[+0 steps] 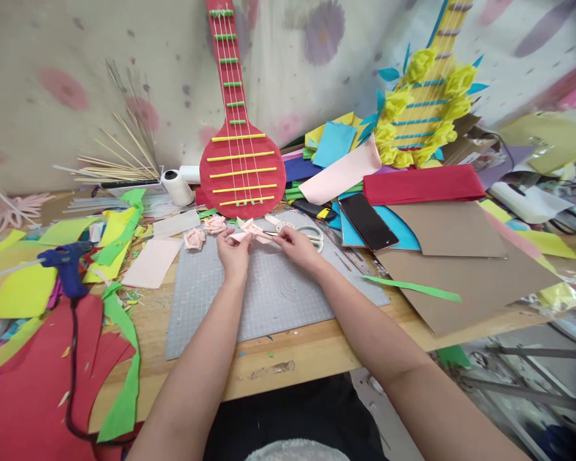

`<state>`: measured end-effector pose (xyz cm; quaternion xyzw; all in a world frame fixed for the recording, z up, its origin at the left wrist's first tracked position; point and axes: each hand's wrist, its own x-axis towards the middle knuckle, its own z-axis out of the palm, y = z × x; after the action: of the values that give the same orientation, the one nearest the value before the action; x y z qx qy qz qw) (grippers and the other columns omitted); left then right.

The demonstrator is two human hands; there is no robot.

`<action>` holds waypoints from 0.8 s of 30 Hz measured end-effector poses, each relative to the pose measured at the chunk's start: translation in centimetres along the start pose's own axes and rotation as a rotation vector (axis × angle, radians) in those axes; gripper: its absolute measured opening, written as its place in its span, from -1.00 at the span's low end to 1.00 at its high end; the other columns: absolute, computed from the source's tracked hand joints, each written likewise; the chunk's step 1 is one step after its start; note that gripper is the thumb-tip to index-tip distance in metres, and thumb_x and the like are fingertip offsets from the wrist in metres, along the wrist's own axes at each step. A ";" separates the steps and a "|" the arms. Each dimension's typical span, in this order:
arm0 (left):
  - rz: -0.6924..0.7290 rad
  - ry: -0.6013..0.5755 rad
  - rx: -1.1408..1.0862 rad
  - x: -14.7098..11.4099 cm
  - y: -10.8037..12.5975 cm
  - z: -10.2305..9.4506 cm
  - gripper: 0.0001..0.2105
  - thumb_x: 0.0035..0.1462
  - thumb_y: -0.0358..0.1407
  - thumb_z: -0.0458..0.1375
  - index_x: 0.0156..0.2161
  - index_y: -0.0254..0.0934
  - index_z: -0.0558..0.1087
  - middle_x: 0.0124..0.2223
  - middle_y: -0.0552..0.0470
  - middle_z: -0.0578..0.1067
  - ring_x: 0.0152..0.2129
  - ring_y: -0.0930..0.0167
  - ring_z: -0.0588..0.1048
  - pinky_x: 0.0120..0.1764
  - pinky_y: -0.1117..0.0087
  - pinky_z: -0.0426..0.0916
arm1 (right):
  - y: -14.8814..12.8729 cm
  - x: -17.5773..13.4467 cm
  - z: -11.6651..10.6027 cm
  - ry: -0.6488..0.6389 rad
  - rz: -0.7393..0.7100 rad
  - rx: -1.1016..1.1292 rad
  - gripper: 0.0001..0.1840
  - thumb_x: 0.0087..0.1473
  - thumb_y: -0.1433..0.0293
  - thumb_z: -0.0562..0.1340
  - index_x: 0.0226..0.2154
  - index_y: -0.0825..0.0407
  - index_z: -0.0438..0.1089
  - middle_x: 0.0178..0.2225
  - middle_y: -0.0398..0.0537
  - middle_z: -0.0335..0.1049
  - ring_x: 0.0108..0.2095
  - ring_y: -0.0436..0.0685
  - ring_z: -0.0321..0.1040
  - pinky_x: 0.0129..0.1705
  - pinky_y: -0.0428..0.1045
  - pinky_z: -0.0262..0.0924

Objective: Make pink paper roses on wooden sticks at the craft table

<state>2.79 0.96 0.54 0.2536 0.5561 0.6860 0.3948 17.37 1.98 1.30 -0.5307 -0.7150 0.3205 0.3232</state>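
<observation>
Over the grey cutting mat (278, 301) my left hand (233, 255) pinches a piece of pale pink crepe paper (250, 228) that is cut and folded into petal shapes. My right hand (297, 248) is closed on a thin stick (269, 235), whose tip touches the pink paper; its far end is hidden in the fingers. Two finished-looking pink paper roses (194, 239) lie left of my left hand. A pair of scissors (313, 238) rests just behind my right hand. Behind both hands stands a red paper lute (242, 169) with yellow strips and white strings.
A blue glue gun (70, 266) stands at the left among paper scraps. On the right lie a black phone (368, 221), brown cardboard (465, 288) and a folded red sheet (422, 184). A yellow paper instrument (420, 109) leans at the back. Skewers (125, 157) stick up behind.
</observation>
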 end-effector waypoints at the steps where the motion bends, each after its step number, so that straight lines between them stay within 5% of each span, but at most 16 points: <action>1: 0.001 0.006 0.000 0.0 0.0 0.0 -0.62 -0.20 -0.52 0.20 -0.25 -0.27 0.18 -0.48 0.11 0.42 -0.53 0.48 0.45 -0.43 0.42 0.39 | 0.0 0.0 0.0 -0.002 -0.001 -0.011 -0.78 0.02 0.24 0.10 -0.51 0.04 0.20 -0.57 -0.22 0.20 -0.53 -0.04 0.10 -0.46 -0.12 -0.09; 13: 0.085 0.015 0.001 0.5 -1.0 -0.2 -0.64 -0.17 -0.52 0.16 -0.29 -0.24 0.09 -0.37 0.07 0.43 -0.52 0.50 0.47 -0.48 0.45 0.41 | 0.1 -0.1 0.7 -0.019 -0.054 -0.142 -0.78 0.09 0.28 0.07 -0.44 0.04 0.31 -0.52 -0.15 0.33 -0.49 -0.01 0.19 -0.43 -0.13 -0.05; 24: -0.054 0.038 -0.102 0.4 0.3 -0.2 -0.70 -0.12 -0.49 0.12 -0.28 -0.25 0.10 -0.38 0.10 0.39 -0.51 0.48 0.50 -0.46 0.44 0.43 | -0.4 -0.5 1.7 0.029 -0.047 -0.131 -0.82 0.09 0.29 0.08 -0.40 0.04 0.30 -0.48 -0.12 0.35 -0.46 0.02 0.23 -0.42 -0.11 -0.01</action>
<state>2.27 1.17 0.75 0.2052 0.5344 0.7072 0.4150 15.94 1.22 0.57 -0.5382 -0.7420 0.2577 0.3054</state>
